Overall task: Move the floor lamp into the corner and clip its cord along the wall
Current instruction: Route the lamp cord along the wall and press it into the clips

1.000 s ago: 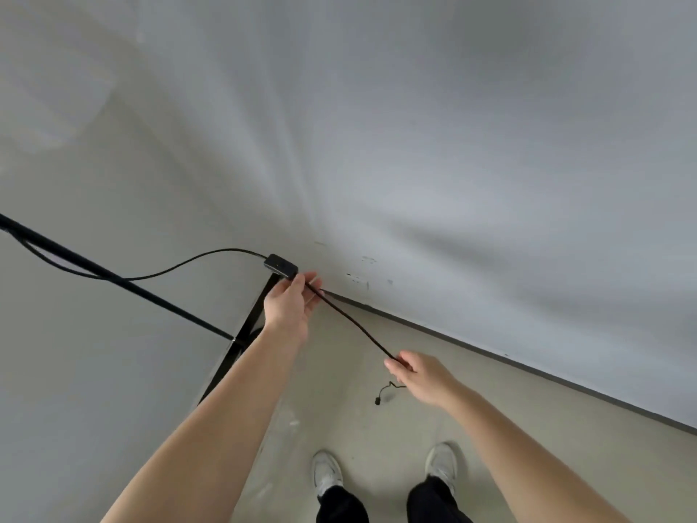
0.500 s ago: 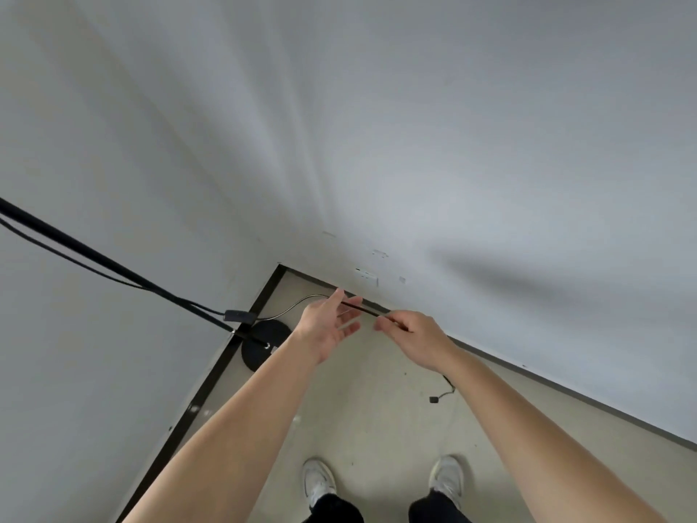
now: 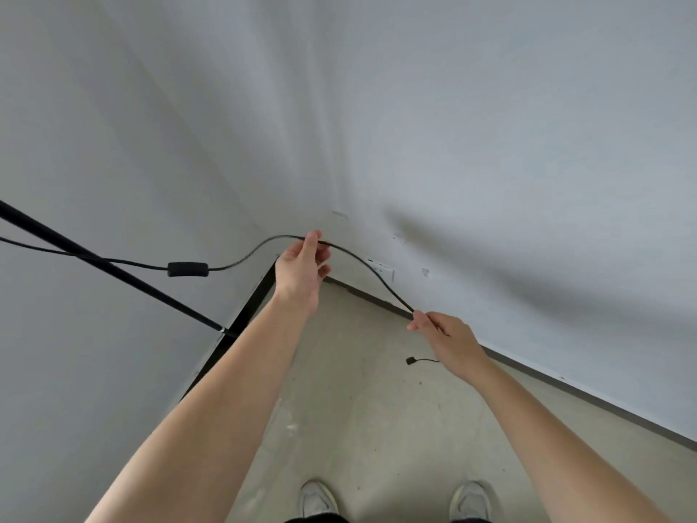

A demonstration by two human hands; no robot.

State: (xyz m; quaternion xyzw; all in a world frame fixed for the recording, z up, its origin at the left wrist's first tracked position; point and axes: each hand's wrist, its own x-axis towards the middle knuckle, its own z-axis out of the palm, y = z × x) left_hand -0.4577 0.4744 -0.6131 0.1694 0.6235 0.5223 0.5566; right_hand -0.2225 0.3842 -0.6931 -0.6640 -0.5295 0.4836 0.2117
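Two pinch grips on one slack cord (image 3: 362,264): left hand (image 3: 301,273) at the arch's crest, right hand (image 3: 449,339) lower toward the plug end (image 3: 411,360); lamp pole (image 3: 113,271) left of both, seemingly cornered already; clipping along the wall (image 3: 490,145) still outstanding, no clip visible.

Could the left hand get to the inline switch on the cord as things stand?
Probably yes. The left hand pinches the cord a short run along from the inline switch, which hangs in open air with nothing between them. The lamp pole passes below it, not across the path.
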